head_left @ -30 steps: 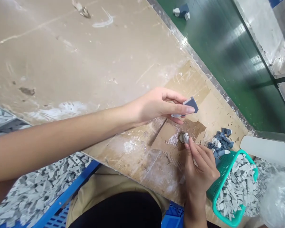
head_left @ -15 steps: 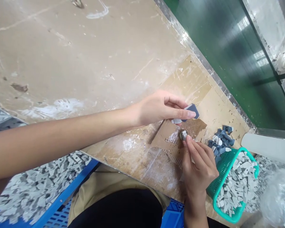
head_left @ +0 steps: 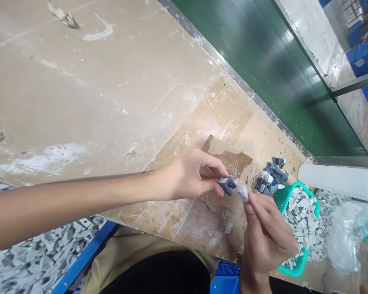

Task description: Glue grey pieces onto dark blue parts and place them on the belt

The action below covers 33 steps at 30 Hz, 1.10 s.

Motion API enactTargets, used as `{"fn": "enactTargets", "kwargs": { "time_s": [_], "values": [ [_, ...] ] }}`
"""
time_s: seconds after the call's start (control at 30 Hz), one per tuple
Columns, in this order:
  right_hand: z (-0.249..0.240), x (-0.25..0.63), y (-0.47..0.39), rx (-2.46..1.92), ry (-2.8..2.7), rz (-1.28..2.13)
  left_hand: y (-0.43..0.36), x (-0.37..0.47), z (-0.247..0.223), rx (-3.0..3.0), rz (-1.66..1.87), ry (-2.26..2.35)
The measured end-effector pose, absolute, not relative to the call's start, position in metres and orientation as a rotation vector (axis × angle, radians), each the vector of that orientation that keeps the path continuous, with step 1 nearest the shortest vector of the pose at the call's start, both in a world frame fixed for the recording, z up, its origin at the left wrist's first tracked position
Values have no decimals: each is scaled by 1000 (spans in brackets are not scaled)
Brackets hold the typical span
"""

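Note:
Between the thumb and fingers of my left hand is a small dark blue-grey plastic part, its notched, hollow end facing right. My right hand pinches a small whitish-grey plastic piece just to the right of it. A narrow gap seems to separate the two pieces. Both hands are above a torn cardboard piece on the worktable. A small pile of blue-grey and white parts lies beyond my right hand.
A green basket of light grey pieces stands at the right, beside loose pieces and a clear plastic bag. A blue-rimmed bin of grey pieces sits lower left. A green panel borders the table.
The right hand has lifted the light piece from the cardboard toward the left hand's part. My left hand has turned the blue-grey part and lowered it. The camera view has shifted.

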State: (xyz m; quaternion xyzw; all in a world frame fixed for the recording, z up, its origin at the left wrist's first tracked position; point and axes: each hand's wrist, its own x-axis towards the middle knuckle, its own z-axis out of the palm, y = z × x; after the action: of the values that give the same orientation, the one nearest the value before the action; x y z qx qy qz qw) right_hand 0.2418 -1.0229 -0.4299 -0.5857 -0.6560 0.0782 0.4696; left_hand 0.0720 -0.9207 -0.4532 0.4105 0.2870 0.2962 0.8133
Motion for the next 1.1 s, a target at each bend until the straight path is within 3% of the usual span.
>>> {"fn": "enactTargets", "kwargs": {
  "time_s": [0.33, 1.1],
  "values": [
    [-430, 233, -1022, -1472, -1698, 278, -926, 66, -449, 1081, 648, 628],
    [-423, 215, -1001, -1589, -1706, 323, -913, 63, -453, 957, 576, 629]
  ]
}}
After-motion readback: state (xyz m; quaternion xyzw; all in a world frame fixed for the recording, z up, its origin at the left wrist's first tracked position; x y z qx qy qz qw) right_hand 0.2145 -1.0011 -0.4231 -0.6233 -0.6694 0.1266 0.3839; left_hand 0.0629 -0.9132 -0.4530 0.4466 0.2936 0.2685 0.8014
